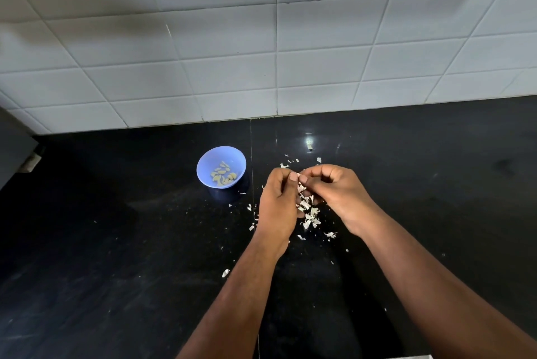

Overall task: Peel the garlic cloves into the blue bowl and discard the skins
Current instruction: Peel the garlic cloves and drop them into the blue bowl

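Two hands, left hand (277, 198) and right hand (338, 193), fingertips pinching one mostly hidden garlic clove (300, 181), direction unclear, one upright blue bowl (221, 166), bench (116, 242) mid-back, skins (309, 213) scattered

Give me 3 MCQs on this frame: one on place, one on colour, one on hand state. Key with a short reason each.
1. Where is the bowl relative to the hands?
A. To their left, near the wall
B. To their right
C. Under the wall socket

2. What colour is the countertop?
A. White
B. Black
C. Wooden brown

3. What are the left hand and right hand doing?
A. Both lie flat on the counter
B. One lifts the bowl
C. Both have fingers curled together, pinching a small piece above the garlic skins

Key:
1 A: the bowl stands left of both hands, on the wall side.
2 B: the surface is glossy black.
3 C: both hands' fingertips meet over the pile of skins; the pinched piece itself is mostly hidden.
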`<state>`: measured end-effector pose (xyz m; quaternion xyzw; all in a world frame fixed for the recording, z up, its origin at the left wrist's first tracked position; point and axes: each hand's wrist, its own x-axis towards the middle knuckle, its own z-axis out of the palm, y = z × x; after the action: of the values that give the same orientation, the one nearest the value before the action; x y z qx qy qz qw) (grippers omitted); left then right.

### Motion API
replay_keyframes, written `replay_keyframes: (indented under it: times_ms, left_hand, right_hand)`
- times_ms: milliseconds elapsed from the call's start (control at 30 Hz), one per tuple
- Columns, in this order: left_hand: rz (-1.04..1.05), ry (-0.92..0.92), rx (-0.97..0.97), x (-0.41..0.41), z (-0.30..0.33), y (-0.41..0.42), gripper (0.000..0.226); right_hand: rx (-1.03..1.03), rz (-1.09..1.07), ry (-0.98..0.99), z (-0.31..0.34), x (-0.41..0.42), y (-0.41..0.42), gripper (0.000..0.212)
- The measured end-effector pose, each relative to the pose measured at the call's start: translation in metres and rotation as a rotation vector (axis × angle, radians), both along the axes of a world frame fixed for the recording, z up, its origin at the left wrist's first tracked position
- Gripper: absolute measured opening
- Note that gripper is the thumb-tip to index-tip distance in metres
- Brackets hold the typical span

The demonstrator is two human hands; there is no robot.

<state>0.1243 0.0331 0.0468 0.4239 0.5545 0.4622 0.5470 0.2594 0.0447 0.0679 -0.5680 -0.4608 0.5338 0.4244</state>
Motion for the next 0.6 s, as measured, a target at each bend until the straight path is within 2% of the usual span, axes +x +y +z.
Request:
replay_keyframes:
  times_ms: [167, 333, 433, 533, 600]
  left_hand:
    - [0.032, 0.045, 0.044, 0.002, -0.001, 0.0, 0.014]
    - [0.09, 0.12, 0.091, 0.003, 0.0, -0.001, 0.022]
    - [0.13, 0.141, 0.14, 0.004, 0.001, -0.002, 0.02]
    - [0.124, 0.09, 0.144, 0.005, 0.0, -0.004, 0.017]
    - [0.079, 0.009, 0.115, 0.004, 0.002, -0.004, 0.015]
  right_hand:
    - [0.151, 0.076, -0.377, 0.004, 0.011, 0.002, 0.004]
    - [0.204, 0.005, -0.468, 0.004, 0.006, 0.0, 0.011]
    - [0.143, -0.036, -0.419, 0.002, 0.001, -0.001, 0.01]
    - [0.016, -0.088, -0.151, 0.005, -0.001, -0.003, 0.009]
    - [-0.034, -0.111, -0.057, 0.008, -0.001, -0.004, 0.012]
